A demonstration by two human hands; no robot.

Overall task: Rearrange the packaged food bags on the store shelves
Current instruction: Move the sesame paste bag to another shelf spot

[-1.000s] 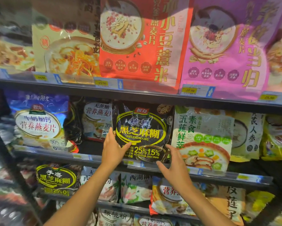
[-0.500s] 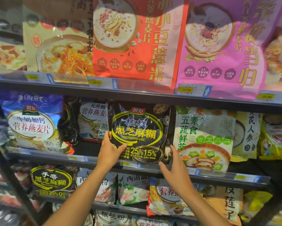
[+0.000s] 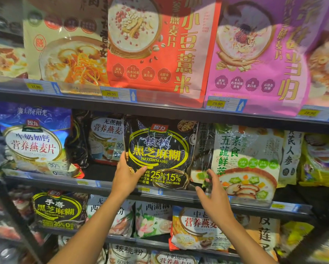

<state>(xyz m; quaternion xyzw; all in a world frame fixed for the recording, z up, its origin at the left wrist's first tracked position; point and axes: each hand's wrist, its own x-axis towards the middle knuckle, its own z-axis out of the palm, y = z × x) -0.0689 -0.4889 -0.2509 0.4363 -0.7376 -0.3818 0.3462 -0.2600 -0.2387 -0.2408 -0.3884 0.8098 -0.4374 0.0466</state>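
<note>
The left hand (image 3: pixel 126 178) pinches the black sesame bag (image 3: pixel 160 149) at its lower left corner, apparently to keep it upright. The right hand (image 3: pixel 215 195) hovers released near the opposite corner. The bag stands centre frame on the middle shelf (image 3: pixel 55 179).

The left hand (image 3: pixel 125 180) and right hand (image 3: pixel 215 197) are bare, as are both forearms (image 3: pixel 91 229) in view.

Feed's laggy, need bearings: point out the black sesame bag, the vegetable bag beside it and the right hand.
black bag (image 3: pixel 157 155): head view, inside its yellow oval.
vegetable bag (image 3: pixel 249 180): head view, printed soup bowl.
right hand (image 3: pixel 215 197): head view, back of hand.
</note>
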